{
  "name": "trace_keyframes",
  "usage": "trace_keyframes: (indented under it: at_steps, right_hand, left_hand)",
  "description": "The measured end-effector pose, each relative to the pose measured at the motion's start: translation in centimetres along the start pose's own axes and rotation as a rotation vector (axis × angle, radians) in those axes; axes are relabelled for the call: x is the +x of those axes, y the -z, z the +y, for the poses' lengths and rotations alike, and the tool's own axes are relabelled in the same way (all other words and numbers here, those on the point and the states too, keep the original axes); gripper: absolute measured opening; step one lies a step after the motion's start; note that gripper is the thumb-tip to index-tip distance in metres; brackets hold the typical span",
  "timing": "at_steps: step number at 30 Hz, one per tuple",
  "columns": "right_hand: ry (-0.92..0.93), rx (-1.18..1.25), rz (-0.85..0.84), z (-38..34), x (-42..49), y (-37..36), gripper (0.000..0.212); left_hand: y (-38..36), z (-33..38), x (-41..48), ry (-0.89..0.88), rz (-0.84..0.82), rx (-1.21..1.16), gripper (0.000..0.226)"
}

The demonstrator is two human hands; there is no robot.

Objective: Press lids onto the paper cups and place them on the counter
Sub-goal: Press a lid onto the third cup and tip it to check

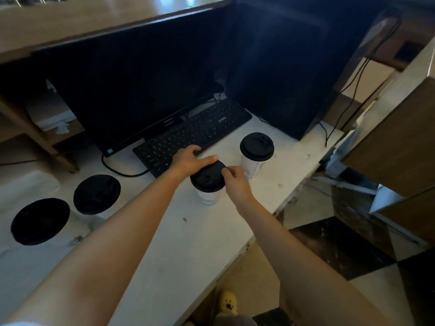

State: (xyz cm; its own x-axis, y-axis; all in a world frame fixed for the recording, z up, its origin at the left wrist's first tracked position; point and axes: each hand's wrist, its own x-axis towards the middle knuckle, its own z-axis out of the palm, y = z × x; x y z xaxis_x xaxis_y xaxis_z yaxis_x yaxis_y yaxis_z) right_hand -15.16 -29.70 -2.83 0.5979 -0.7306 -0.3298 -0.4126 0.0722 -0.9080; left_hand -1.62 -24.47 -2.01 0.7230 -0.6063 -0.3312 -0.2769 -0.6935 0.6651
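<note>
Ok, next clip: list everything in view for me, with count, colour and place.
Lidded paper cups: two, white with black lids, counter right of centre.
Loose lids: two, black, counter left.
Keyboard: one, black, behind the cups.
Monitor: one, black, screen dark, behind the keyboard.
Computer tower: one, black, back right.
Counter: one, white.
Left hand: on the far rim of the nearer cup's lid.
Right hand: pinching that lid's right edge.
</note>
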Motion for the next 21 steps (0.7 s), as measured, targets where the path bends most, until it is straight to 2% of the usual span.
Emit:
trace_keyframes:
  at_steps: [2,4,6,8,9,11,14,21]
  right_hand:
    - [0.082,-0.053,0.048,0.7,-0.7,-0.4,0.015]
    - [0.099,-0.060,0.077,1.1,-0.9,-0.7,0.017]
    - [0.068,-0.079,0.073,1.0,-0.5,-0.4,0.024]
    - [0.049,-0.070,0.020,0.1,0.0,0.2,0.012]
    - [0.054,-0.067,-0.012,-0.3,0.3,0.5,0.019]
    - [0.053,-0.047,-0.077,-1.0,0.7,0.6,0.033]
    - [0.073,-0.045,-0.123,-1.0,1.5,-0.1,0.034]
    - [0.163,0.047,-0.080,0.7,2.7,-1.0,0.020]
  left_hand:
    - [0.3,0.8,0.2,-0.044,-0.063,0.083,0.084]
    - [-0.1,1.7,0.1,-0.080,-0.106,0.041,0.078]
    - [-0.7,2.0,-0.1,-0.107,-0.046,-0.016,0.060]
    - [-1.3,1.9,-0.7,-0.107,0.054,-0.032,0.046]
    - [-1.6,1.6,-1.0,-0.104,0.095,-0.021,0.042]
    - [-2.4,0.8,-1.7,-0.093,0.150,-0.009,0.040]
    - [-3.6,0.4,-2.8,-0.108,0.221,-0.063,0.041]
    - [-4.6,-0.2,-2.5,-0.143,0.298,-0.061,0.039]
